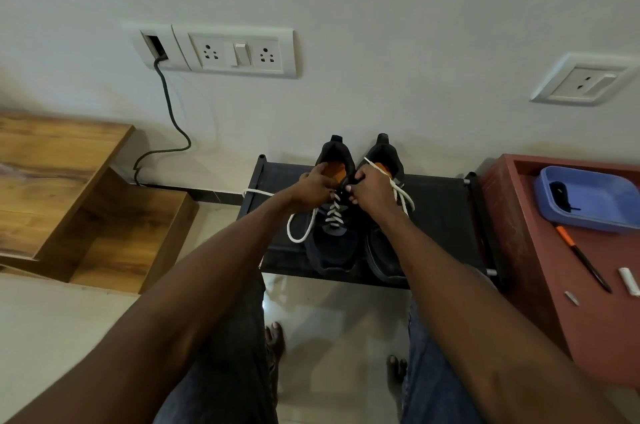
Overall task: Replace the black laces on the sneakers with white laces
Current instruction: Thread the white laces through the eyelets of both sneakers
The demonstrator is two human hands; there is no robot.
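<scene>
Two black sneakers with orange insoles stand side by side on a low black fabric-topped shoe rack (pixel 440 215) against the wall. The left sneaker (pixel 332 236) already carries white crossings of a thick white cotton lace (pixel 300 233) up most of its eyelets, one free end looping out to the left over the rack. The left hand (pixel 313 186) grips that sneaker's collar and upper eyelet area with curled fingers, while the right hand (pixel 370 186) pinches the lace near the top eyelets. The right sneaker (pixel 384 243) sits just beside it, a white lace end (pixel 403 196) trailing across its opening; whether it is threaded there cannot be told.

By the look of it, lacing of the left sneaker is at its last rows. Next comes feeding the tip through the remaining top eyelet, which calls for a steady collar and even tension on both ends.
</scene>
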